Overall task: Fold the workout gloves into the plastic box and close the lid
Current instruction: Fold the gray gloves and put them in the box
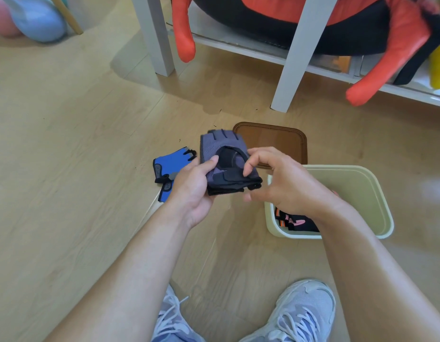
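A grey-purple workout glove (220, 146) with black trim is held above the floor. My left hand (193, 186) grips its left side, thumb on top. My right hand (280, 181) pinches the black strap near the wrist end with curled fingers. A blue glove (173, 162) lies on the floor just left of my left hand. The cream plastic box (367, 193) stands open at the right, with black gloves with orange and pink marks (294, 222) inside. The brown lid (275, 140) lies flat on the floor behind the box.
White shelf legs (296, 53) stand behind, with a red and black bag (312, 18) hanging over the shelf. My two grey sneakers (300, 314) are at the bottom. Pink and blue soft objects (33, 18) sit at the far left on the wooden floor.
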Demonstrator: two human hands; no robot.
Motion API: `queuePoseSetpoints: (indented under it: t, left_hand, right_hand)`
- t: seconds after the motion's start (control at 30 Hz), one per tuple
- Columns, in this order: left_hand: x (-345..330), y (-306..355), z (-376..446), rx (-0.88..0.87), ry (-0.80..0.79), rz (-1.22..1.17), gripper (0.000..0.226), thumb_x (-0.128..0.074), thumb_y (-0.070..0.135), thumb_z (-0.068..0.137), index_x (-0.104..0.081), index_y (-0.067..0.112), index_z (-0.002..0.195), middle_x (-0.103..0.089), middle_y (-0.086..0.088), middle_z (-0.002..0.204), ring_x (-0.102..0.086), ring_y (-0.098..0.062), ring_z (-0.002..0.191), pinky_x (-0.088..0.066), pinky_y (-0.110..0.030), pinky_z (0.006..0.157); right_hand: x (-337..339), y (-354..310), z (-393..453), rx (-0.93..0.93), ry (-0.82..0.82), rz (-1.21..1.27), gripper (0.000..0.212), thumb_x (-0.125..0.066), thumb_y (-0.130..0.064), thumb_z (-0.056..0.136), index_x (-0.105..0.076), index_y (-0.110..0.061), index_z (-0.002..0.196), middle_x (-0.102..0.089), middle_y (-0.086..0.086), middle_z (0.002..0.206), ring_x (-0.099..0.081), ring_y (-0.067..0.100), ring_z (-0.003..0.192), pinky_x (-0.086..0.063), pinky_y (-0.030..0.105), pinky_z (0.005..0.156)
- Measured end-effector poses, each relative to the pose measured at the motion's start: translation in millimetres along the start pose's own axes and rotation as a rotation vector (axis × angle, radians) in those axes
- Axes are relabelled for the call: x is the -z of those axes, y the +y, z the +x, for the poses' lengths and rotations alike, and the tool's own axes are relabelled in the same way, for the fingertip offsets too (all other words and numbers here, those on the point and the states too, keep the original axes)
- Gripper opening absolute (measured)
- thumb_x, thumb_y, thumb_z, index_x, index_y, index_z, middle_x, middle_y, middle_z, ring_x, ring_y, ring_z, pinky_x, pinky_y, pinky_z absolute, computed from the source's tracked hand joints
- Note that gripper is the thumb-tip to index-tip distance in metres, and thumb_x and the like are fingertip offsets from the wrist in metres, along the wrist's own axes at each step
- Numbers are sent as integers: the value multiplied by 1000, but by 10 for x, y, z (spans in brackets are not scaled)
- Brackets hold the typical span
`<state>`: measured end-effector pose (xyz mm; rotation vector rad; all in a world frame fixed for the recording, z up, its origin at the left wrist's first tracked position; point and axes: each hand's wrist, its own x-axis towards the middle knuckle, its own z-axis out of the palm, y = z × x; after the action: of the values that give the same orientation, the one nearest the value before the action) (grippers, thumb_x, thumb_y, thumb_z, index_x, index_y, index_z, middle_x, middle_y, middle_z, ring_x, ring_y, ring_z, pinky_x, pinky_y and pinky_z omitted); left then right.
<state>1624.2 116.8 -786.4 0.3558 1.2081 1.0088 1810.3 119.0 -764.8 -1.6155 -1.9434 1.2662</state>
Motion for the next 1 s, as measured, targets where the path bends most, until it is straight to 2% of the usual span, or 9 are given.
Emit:
queuePoseSetpoints:
  t: [0.07, 0.13, 0.2, 0.33, 0.47, 0.57, 0.77, 0.9, 1.0]
  left_hand:
    - [-2, -15, 19, -55, -9, 17, 25, -49, 11, 106, -66, 15, 125, -75, -16, 121, -75, -29, 99, -63, -34, 67]
    - [3, -42, 24, -88, -27, 22, 26, -47, 10, 107, -66, 15, 124, -74, -17, 123, -71, -35, 113, -60, -50, 90]
    - [6, -67, 31, -97, -49, 43, 28, -47, 9, 107, -64, 14, 129, -74, -16, 124, -71, -36, 115, -58, -56, 95]
    - [-3, -85, 35, -61, -101, 34, 34, -48, 4, 104, -59, 14, 135, -73, -15, 126, -71, -35, 116, -55, -59, 99]
    - [7, -130, 62, 17, -124, 53, 41, -49, 8, 98, -57, 3, 138, -68, -23, 131, -63, -43, 124, -47, -66, 106]
    - [-15, -114, 8, 29, -113, 76, 40, -61, 29, 99, -66, 6, 132, -71, -22, 127, -66, -40, 121, -51, -57, 105]
    - [-15, -129, 32, -78, -15, 108, 15, -67, 18, 98, -72, 10, 110, -79, -13, 105, -76, -25, 90, -61, -31, 65]
    - [-67, -144, 17, -65, -36, 15, 25, -63, 16, 100, -69, 2, 120, -75, -20, 118, -72, -34, 111, -58, -48, 96]
    - [-143, -194, -23, -70, -81, 41, 29, -63, 15, 100, -67, 0, 124, -73, -22, 121, -72, -32, 107, -57, -48, 98]
  right_hand:
    - [13, -4, -23, -93, -71, 46, 44, -93, -34, 70, -60, -36, 99, -53, -17, 138, -49, 8, 132, -44, 38, 107]
    - [-12, -28, -31, -185, 1, 131, 50, -89, -52, 70, -57, -34, 105, -61, -14, 128, -57, 6, 122, -49, 35, 98]
    - [-36, -41, -12, -283, 124, 192, 57, -79, -63, 76, -55, -30, 115, -63, -13, 120, -62, 10, 110, -52, 32, 88]
    - [-63, -16, 16, -365, 108, 233, 74, -64, -69, 86, -46, -26, 143, -64, -9, 130, -64, 15, 117, -54, 43, 102]
    - [-88, -7, 18, -265, 101, 256, 31, -70, -42, 94, -64, -27, 121, -77, -8, 108, -74, 14, 99, -60, 44, 92]
    - [-69, -38, 1, -243, 72, 221, 25, -79, -31, 89, -66, -30, 111, -80, -2, 91, -78, 24, 85, -63, 48, 82]
    - [-13, -29, -22, -266, 91, 189, 17, -83, -33, 85, -73, -30, 98, -78, -2, 80, -74, 13, 70, -62, 39, 77]
    - [44, -45, -72, -258, 71, 217, 18, -87, -37, 79, -77, -26, 90, -80, -3, 83, -78, 14, 76, -64, 37, 79]
    - [101, -95, -96, -213, 128, 148, 21, -89, -35, 77, -72, -23, 85, -80, -4, 83, -78, 15, 75, -64, 37, 71]
